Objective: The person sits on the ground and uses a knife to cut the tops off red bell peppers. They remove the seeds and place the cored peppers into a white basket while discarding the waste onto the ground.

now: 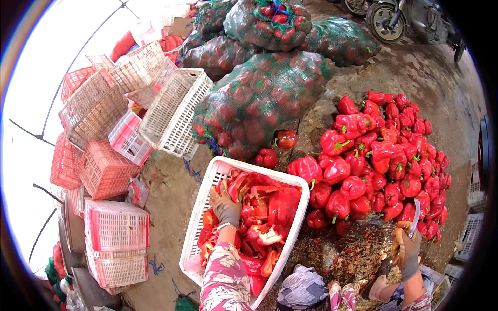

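My left hand [226,208], in a grey work glove, reaches into a white plastic crate [302,210] full of cut red pepper pieces [270,236]. Its fingers are spread over the pieces, and one red piece [237,186] lies right against them. At the lower right, my gloved right hand [407,251] is closed around a knife whose curved blade [416,212] points up. The handle is mostly hidden by the fingers, which look stained orange-brown. Beyond the blade lies a large heap of whole red bell peppers [363,160] on the ground.
Green mesh sacks of red peppers [259,98] stand beyond the crate. Stacked pink and white crates [116,228] line the left side, with more crates [469,236] at the right edge. Pepper scraps [363,243] litter the ground. A motorcycle [410,23] is parked at the far right.
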The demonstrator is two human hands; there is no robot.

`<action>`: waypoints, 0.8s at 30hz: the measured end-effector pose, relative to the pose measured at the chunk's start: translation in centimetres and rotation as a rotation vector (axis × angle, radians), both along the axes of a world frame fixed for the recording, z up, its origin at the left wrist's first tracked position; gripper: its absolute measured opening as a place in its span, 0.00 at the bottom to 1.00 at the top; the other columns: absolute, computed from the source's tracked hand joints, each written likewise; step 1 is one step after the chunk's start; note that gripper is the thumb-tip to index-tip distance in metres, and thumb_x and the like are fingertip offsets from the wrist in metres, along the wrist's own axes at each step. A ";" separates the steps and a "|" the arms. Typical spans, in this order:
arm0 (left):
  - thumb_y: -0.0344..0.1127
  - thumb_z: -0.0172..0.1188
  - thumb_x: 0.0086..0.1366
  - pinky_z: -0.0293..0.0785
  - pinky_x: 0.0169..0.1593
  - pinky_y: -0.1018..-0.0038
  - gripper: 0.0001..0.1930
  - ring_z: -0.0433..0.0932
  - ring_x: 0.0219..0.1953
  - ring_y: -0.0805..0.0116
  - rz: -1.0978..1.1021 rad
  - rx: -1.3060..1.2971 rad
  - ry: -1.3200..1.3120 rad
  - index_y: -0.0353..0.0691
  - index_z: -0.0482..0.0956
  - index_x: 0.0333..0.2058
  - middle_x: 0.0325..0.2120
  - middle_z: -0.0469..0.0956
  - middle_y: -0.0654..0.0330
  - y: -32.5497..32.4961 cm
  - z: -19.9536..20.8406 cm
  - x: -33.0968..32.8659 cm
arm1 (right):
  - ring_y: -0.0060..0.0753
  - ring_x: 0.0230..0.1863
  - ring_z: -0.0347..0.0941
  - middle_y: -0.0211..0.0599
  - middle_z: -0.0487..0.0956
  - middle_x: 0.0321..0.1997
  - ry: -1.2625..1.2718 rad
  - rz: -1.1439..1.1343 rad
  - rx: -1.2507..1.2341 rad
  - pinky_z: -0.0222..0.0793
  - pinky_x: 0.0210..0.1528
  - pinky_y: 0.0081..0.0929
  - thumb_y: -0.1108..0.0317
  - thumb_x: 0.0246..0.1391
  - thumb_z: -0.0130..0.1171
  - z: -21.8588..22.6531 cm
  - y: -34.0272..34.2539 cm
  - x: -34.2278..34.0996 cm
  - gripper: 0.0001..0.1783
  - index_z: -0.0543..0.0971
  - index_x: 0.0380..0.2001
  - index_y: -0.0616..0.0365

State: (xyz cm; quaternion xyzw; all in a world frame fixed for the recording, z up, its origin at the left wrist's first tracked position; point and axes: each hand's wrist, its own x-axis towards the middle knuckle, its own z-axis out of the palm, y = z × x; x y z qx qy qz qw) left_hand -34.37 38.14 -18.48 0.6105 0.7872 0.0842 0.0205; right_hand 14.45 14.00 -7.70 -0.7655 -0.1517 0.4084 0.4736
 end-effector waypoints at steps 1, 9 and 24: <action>0.51 0.66 0.57 0.50 0.70 0.52 0.39 0.56 0.68 0.42 -0.036 -0.035 0.041 0.53 0.64 0.66 0.64 0.61 0.39 0.8 0.3 -0.2 | 0.21 0.10 0.65 0.32 0.74 0.25 0.013 0.016 -0.021 0.61 0.08 0.21 0.68 0.58 0.59 0.1 0.3 -0.5 0.13 0.74 0.44 0.61; 0.43 0.68 0.54 0.58 0.66 0.61 0.39 0.66 0.62 0.47 0.050 -0.061 0.205 0.41 0.64 0.63 0.61 0.68 0.51 3.5 0.9 1.7 | 0.17 0.10 0.63 0.30 0.75 0.24 -0.043 0.015 -0.054 0.56 0.08 0.18 0.68 0.59 0.58 0.8 2.7 -3.3 0.11 0.76 0.43 0.59; 0.39 0.62 0.56 0.59 0.67 0.59 0.36 0.62 0.63 0.46 -0.193 0.084 0.293 0.42 0.61 0.64 0.61 0.64 0.48 3.6 -4.2 -1.2 | 0.22 0.10 0.67 0.30 0.74 0.18 -0.062 0.033 -0.182 0.57 0.08 0.21 0.66 0.59 0.60 1.3 1.7 -5.8 0.15 0.75 0.46 0.61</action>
